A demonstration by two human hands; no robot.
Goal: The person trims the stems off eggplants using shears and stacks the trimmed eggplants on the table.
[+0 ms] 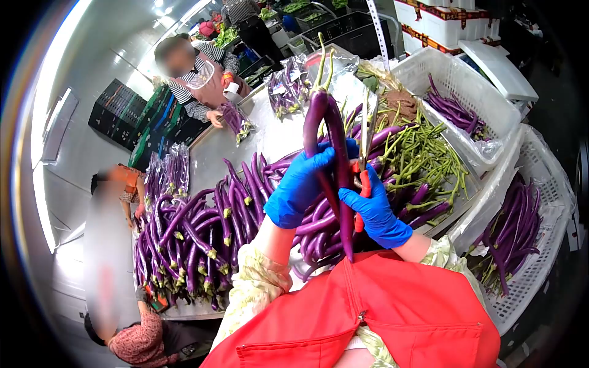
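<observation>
Blue gloves cover both my hands. My left fingers [316, 162] are closed round two long eggplants [315, 116], which I hold up in front of my red apron [392, 306], green stems at the top. My right fingers [377, 202] are wrapped round the red-handled scissors [365, 184], blades pointing up just beside the eggplants. Below, a big pile of eggplants [196, 239] spreads across the surface [276, 135]; to the right of it lies a heap of green stems [429, 153]. Beyond that stands a white basket [502, 116] with more eggplants inside. Across from me, a person in striped sleeves [199, 110] touches a bagged bundle [236, 122].
</observation>
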